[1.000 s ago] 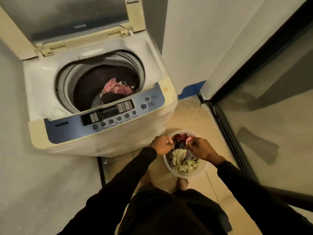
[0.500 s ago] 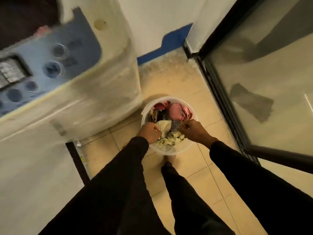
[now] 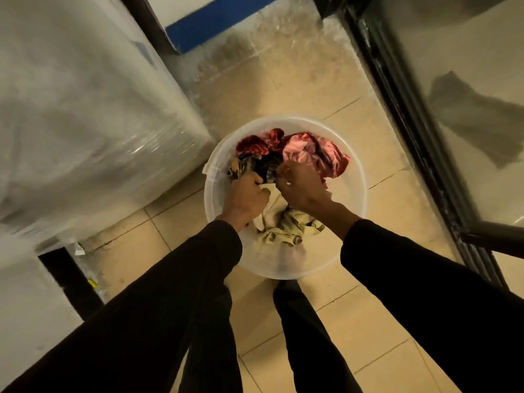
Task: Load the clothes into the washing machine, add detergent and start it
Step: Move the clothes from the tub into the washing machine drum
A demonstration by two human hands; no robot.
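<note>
A translucent white bucket stands on the tiled floor, holding several crumpled clothes: a dark red piece, a pink piece and a pale yellow piece. My left hand and my right hand are both inside the bucket, each closed on a dark patterned garment in its middle. The washing machine, wrapped in clear film, fills the left side; only its side wall shows, its drum and panel are out of view.
A dark metal door frame with glass runs along the right. A blue strip marks the wall base at the back. A dark post stands left of my legs. My legs are below the bucket.
My view has dropped from the machine's top down to the bucket, which now looks nearer. Both hands have moved deeper into the clothes and closed on the dark garment.
</note>
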